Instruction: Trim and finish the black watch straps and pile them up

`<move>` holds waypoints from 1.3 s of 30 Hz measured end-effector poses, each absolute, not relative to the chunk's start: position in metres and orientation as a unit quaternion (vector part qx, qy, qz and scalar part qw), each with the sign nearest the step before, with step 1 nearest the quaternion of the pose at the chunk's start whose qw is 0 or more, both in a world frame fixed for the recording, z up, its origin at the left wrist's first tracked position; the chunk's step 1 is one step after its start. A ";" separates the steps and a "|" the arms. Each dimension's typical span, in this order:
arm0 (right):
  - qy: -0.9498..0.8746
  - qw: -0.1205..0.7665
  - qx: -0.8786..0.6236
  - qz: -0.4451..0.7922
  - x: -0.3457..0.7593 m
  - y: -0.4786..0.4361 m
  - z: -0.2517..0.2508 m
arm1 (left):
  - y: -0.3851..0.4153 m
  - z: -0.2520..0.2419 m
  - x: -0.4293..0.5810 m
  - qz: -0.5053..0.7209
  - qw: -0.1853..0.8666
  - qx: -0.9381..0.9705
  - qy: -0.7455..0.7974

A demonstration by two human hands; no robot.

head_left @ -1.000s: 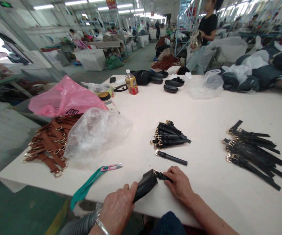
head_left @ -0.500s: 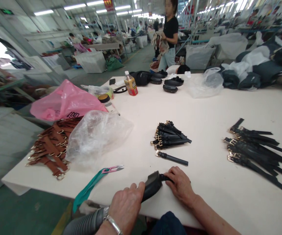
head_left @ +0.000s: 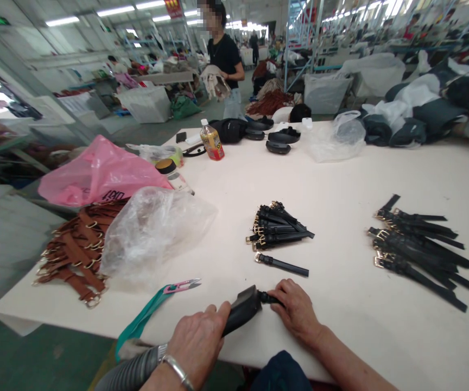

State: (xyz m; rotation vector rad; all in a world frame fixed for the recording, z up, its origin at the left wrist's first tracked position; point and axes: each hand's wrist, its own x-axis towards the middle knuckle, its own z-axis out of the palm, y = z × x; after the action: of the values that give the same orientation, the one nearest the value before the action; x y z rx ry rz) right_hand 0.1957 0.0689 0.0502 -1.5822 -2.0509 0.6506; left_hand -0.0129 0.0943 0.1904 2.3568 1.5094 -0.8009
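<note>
My left hand (head_left: pixel 200 336) is closed round the handle of a black handheld tool (head_left: pixel 240 312) with a broad, angled head. A grey corrugated hose (head_left: pixel 131 372) runs beside that wrist; its join to the tool is hidden. Pinched in my right hand (head_left: pixel 297 309) is a short black buckle strap (head_left: pixel 267 297), its near end close against the tool's head. Whether the two touch I cannot tell. Just beyond lies a single black buckle strap (head_left: pixel 282 265), below a fanned pile of black buckle straps (head_left: pixel 281 225). More black straps (head_left: pixel 425 250) are spread at the right.
Pink-handled thread snips (head_left: pixel 181 285) with a teal cloth strip (head_left: pixel 143 317) lie left of my hands. Brown straps (head_left: pixel 77 247), a clear plastic bag (head_left: pixel 153 233) and a pink bag (head_left: pixel 100 171) fill the left side. A drink bottle (head_left: pixel 212 141) stands farther back. A person (head_left: pixel 224 60) carries fabric beyond the table.
The person beyond the table has moved left. The view has shifted slightly, and both hands keep their hold, with a little more of the strap showing between tool and right hand.
</note>
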 end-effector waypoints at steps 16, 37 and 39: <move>-0.751 0.240 -0.567 0.239 0.196 0.068 0.050 | 0.091 0.183 -0.020 -0.250 0.136 0.813 0.509; -0.746 0.249 -0.572 0.232 0.197 0.069 0.050 | 0.081 0.177 -0.038 -0.234 0.131 0.779 0.567; -0.743 0.249 -0.576 0.234 0.196 0.069 0.051 | 0.079 0.174 -0.031 -0.246 0.131 0.780 0.560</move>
State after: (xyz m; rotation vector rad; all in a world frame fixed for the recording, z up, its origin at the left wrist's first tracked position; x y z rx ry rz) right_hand 0.1964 0.0692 0.0513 -1.5686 -2.0244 0.6362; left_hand -0.0310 0.0789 0.1741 2.2665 1.6266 -0.7130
